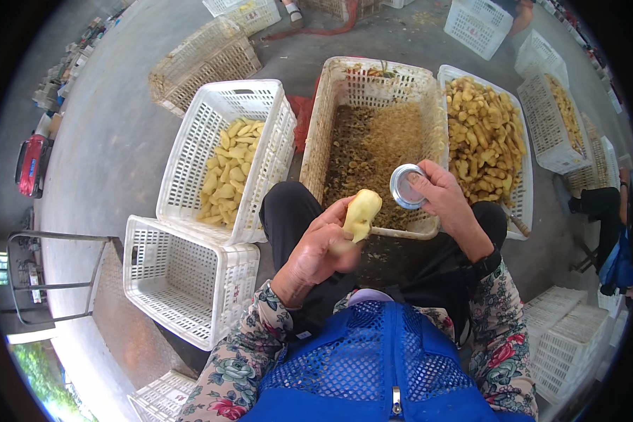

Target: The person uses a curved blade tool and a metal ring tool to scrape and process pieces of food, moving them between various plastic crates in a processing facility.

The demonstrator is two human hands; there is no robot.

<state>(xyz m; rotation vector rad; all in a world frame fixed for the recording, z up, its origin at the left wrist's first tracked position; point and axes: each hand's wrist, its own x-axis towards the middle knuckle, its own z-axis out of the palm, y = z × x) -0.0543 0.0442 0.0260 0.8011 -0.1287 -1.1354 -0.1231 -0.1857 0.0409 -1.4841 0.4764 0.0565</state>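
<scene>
Between the fingers of my left hand (pixel 316 250) is a pale, peeled piece of ginger root (pixel 363 213), with a small dark spot on its side. My right hand (pixel 446 198) grips a round metal lid (pixel 407 185), thumb laid across its face. Both hands are above the near end of a white plastic crate (pixel 435 118) whose floor is covered with peel scraps (pixel 369 153). Left of it stands a crate (pixel 224 89) partly filled with peeled ginger pieces (pixel 229 174). On the right, another crate (pixel 527 211) is heaped with browner, unpeeled ginger (pixel 482 137).
A knife handle (pixel 521 226) sticks out by the right crate's near corner. A tilted white crate (pixel 190 282) lies at my left beside a metal-framed cart (pixel 121 316). Stacked crates (pixel 569 337) stand behind me on the right. A seated person's leg (pixel 593 211) shows at the right edge.
</scene>
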